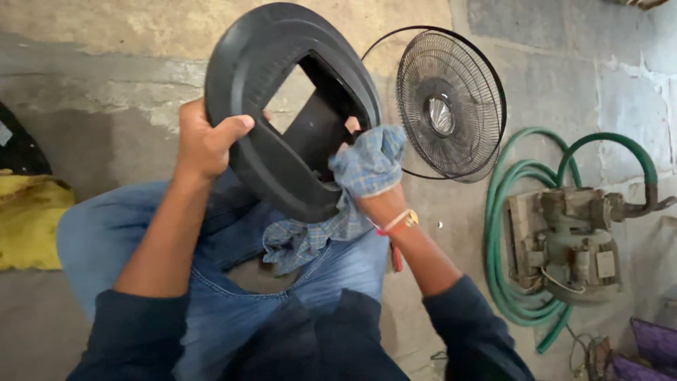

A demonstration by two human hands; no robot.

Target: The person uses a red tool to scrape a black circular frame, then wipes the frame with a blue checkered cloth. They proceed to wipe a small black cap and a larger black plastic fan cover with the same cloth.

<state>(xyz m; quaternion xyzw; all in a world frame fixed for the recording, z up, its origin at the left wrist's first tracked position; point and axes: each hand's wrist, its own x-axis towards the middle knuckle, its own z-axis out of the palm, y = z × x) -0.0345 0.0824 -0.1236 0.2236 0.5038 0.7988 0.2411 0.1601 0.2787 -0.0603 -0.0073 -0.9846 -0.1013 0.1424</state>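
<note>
My left hand (206, 138) grips the left rim of a round black plastic fan base (264, 152) with a square opening in its middle, held up over my lap. My right hand (368, 182) is wrapped in a blue checked cloth (367, 164) and presses it against the inner right edge of the opening. The rest of the cloth hangs down onto my blue jeans (233, 282). A red and yellow thread band sits on my right wrist.
A black wire fan guard (451, 106) lies on the concrete floor to the right. Further right a green hose (515, 233) coils around a dirty water pump (571, 247). A yellow sack (28, 219) sits at the left edge.
</note>
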